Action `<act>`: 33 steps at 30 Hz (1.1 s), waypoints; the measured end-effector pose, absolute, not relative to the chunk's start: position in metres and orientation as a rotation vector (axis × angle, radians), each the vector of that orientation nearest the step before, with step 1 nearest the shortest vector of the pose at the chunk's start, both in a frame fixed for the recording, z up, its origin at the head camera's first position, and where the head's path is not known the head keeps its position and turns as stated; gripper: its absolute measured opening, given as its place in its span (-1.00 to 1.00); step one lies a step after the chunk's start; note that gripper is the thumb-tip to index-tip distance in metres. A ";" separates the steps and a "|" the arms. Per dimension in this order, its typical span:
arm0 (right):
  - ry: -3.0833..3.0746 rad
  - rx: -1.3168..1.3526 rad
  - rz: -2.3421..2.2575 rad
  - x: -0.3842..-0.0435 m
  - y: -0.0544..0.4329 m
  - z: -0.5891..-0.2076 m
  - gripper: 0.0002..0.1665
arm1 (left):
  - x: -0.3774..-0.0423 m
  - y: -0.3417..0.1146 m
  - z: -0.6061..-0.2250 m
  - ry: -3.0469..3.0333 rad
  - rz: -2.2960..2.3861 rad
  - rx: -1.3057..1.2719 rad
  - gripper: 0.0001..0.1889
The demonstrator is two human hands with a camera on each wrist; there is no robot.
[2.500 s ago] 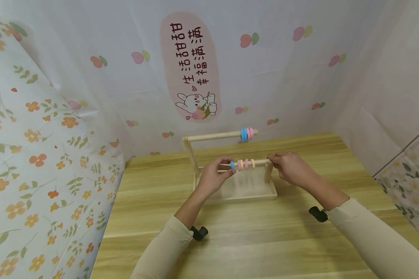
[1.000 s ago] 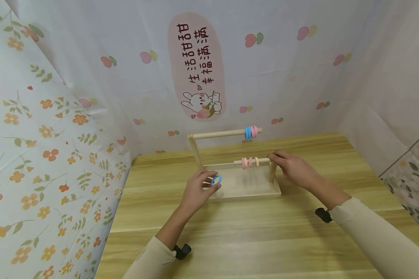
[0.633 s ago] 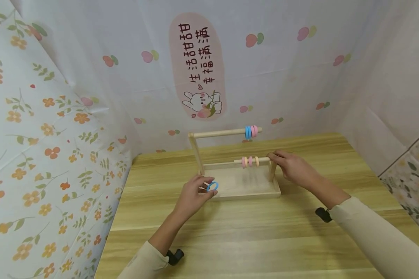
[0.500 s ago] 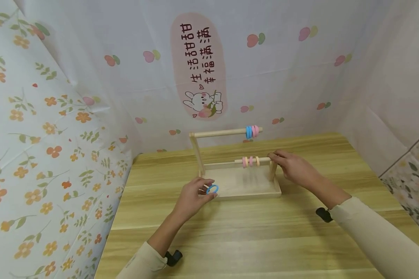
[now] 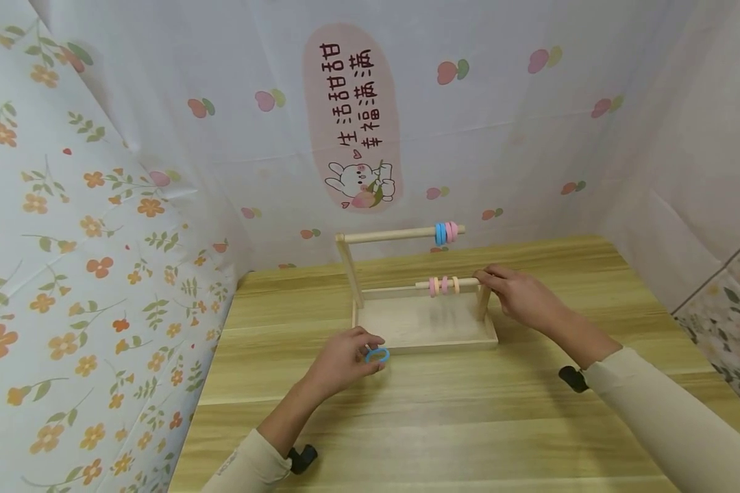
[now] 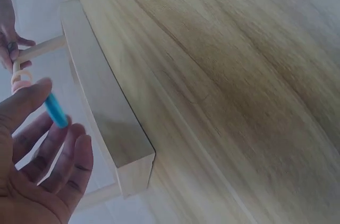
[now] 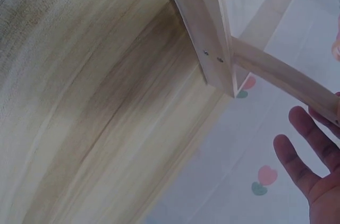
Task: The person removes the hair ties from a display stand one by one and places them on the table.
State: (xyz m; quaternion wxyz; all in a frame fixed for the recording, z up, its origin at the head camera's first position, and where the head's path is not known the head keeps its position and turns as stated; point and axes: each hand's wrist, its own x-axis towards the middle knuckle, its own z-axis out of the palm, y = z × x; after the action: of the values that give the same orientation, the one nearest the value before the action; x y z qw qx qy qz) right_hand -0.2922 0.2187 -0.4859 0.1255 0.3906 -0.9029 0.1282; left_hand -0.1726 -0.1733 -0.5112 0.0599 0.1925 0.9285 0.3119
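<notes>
My left hand [image 5: 345, 363] pinches a blue ring [image 6: 56, 111] between thumb and fingers, just in front of the wooden rack's tray [image 5: 444, 347]. The ring is clear of both rods. At the rack's right side, my right hand [image 5: 524, 298] holds the top of the short post [image 5: 483, 305], where the lower rod begins. Pink and yellow rings [image 5: 445, 285] hang on that lower rod. Near the free end of the upper rod [image 5: 388, 235] sit blue rings [image 5: 440, 234] and pink rings [image 5: 452, 231]. The right wrist view shows only part of the right hand.
The rack stands on a wood-grain table [image 5: 456, 424] near a printed cloth backdrop [image 5: 499, 150]. A floral cloth [image 5: 92, 274] hangs at the left. The tall left post [image 5: 349, 270] carries the upper rod above the tray.
My left hand has drawn the blue ring off the free left end of the lower rod, then brought it left and down, nearer to me. The right hand stays on the post.
</notes>
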 end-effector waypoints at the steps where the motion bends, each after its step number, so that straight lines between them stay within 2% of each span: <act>1: -2.627 1.139 0.373 -0.292 0.219 -0.486 -0.45 | -0.172 -0.174 -0.511 2.805 0.894 0.594 -0.61; 6: -2.597 1.145 0.383 -0.293 0.220 -0.487 -0.45 | -0.171 -0.175 -0.513 2.752 0.727 0.631 -0.59; 15: -2.580 1.165 0.384 -0.294 0.221 -0.490 -0.51 | -0.171 -0.174 -0.515 2.695 0.704 0.696 -0.59; 26: -2.551 1.170 0.357 -0.294 0.221 -0.491 -0.52 | -0.168 -0.177 -0.521 2.729 0.524 0.884 -0.74; 33: -2.657 1.065 0.418 -0.292 0.215 -0.487 -0.59 | -0.166 -0.175 -0.520 2.719 0.521 0.881 -0.87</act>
State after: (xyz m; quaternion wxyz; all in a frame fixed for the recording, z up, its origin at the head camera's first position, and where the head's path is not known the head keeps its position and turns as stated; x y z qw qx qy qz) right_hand -0.2925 0.2153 -0.4871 0.1243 0.3652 -0.9114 0.1434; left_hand -0.1662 -0.1753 -0.5203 0.1178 0.3013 0.9293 0.1781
